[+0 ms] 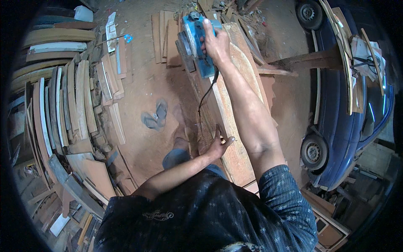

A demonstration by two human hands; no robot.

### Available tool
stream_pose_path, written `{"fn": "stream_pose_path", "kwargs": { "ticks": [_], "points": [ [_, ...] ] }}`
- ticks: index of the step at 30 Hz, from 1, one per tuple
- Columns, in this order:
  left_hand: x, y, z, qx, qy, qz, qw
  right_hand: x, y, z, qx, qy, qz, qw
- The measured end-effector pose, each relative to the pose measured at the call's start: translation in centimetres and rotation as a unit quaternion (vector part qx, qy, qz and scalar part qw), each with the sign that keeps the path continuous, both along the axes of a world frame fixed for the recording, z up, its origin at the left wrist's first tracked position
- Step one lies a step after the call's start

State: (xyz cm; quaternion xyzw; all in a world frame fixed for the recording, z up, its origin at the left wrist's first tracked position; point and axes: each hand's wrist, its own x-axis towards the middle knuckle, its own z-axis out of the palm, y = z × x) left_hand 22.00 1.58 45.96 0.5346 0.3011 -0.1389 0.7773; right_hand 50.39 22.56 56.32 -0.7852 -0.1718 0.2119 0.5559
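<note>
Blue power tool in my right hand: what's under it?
Pale wood shows leading up to the near end of the blue power tool, gripped by the right hand. The tool's body hides its own underside and whatever lies directly beneath, including any contact with the wood.

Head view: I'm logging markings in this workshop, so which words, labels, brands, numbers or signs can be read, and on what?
Dark shirt: pale slanted script on the front, small and not fully clear; I won't copy its wording.
Blue power tool under the right hand: no lettering I can make out.
Blue car: none I can make out.
I can quote no other text with confidence.
</note>
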Motion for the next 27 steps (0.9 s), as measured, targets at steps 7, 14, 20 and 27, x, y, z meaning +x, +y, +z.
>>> {"fn": "stream_pose_path", "kwargs": {
  "ticks": [7, 14, 20, 27],
  "points": [
    [0.6, 0.9, 1.6, -0.023, 0.001, -0.013, 1.000, -0.9, -1.8, 2.3, -0.017, 0.085, 0.009, 0.996],
    [-1.0, 5.1, -2.0, 0.021, 0.010, 0.003, 1.000, -6.1, -10.3, 3.4, -0.032, 0.123, -0.006, 0.992],
    [6.4, 20.8, -0.4, 0.398, -0.126, 0.124, 0.900, -12.9, -21.3, 4.6, -0.042, 0.154, -0.018, 0.987],
    [17.1, 23.8, 0.8, 0.709, -0.130, -0.184, 0.669, -19.6, -31.6, 5.1, -0.036, 0.207, -0.047, 0.977]
  ]
}}
